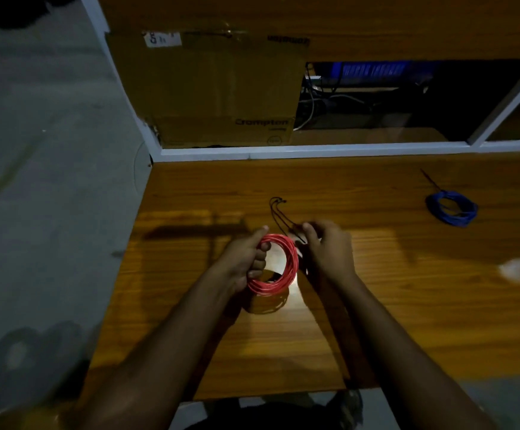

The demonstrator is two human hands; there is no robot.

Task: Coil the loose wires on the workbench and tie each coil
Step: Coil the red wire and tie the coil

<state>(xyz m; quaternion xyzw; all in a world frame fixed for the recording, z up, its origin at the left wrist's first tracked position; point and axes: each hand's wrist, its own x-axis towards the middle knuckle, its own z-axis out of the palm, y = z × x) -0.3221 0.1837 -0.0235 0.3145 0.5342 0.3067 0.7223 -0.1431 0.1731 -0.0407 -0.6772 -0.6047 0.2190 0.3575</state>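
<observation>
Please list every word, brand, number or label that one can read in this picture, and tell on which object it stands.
"Crompton": printed low on the cardboard box behind the workbench.
White label at the box's top left: characters too blurred to read.
Dark print at the box's top right: unreadable.
Red wire coil and blue wire coil: no text.
</observation>
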